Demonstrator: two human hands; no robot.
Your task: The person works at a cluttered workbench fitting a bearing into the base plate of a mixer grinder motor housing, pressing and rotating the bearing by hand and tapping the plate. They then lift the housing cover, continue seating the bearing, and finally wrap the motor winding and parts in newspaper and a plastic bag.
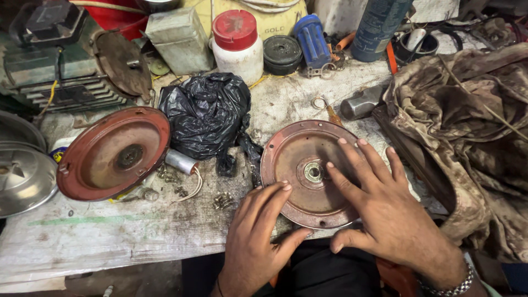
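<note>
white jar (237,55) with red lid stood at the back of the bench (110,231) | tall blue can (378,27) with a label stood at back right | grey-green box (180,38) leaned left of the jar | crumpled black bag (206,113) lay in front

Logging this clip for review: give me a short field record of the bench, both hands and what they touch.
surface: worn white bench top
left hand: fingers spread, resting on the near rim of the round rusty cover
right hand: flat on the round rusty cover, fingertips near its centre bearing
beside: second red cover, black plastic bag, small silver capacitor
behind: white jar with red lid
right: dirty cloth
</note>
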